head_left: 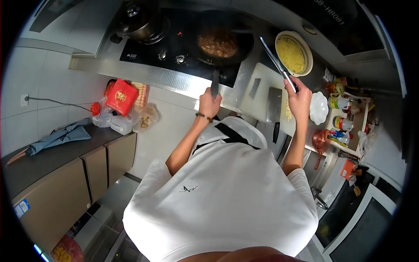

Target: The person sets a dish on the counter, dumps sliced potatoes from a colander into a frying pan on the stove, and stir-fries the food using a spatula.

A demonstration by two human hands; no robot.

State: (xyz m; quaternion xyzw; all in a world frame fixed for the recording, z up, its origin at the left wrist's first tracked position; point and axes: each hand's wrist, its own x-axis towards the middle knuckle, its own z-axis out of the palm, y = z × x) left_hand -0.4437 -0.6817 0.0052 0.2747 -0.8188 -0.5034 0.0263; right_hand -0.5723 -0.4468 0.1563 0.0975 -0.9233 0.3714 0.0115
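Observation:
My left hand [209, 105] is wrapped round the dark handle of a black wok [244, 48] on the stove. Browned pieces of food [218, 43] lie in the wok. My right hand [299, 94] grips a long metal utensil [276, 60], raised over the counter and pointing up and left; which tool it is I cannot tell. Right of its tip stands a cream strainer basket [308, 56] with yellow food [290, 54] in it. Below the utensil, a cleaver [274, 105] lies on a white cutting board [262, 81], with small pale chopped bits beside the blade.
A lidded pot [142, 28] stands on the left of the black stove [181, 48]. A white scalloped dish [318, 107] and a rack of bottles [360, 126] are at the right. On the left counter [56, 161] are a folded umbrella [61, 139] and a red package [122, 97].

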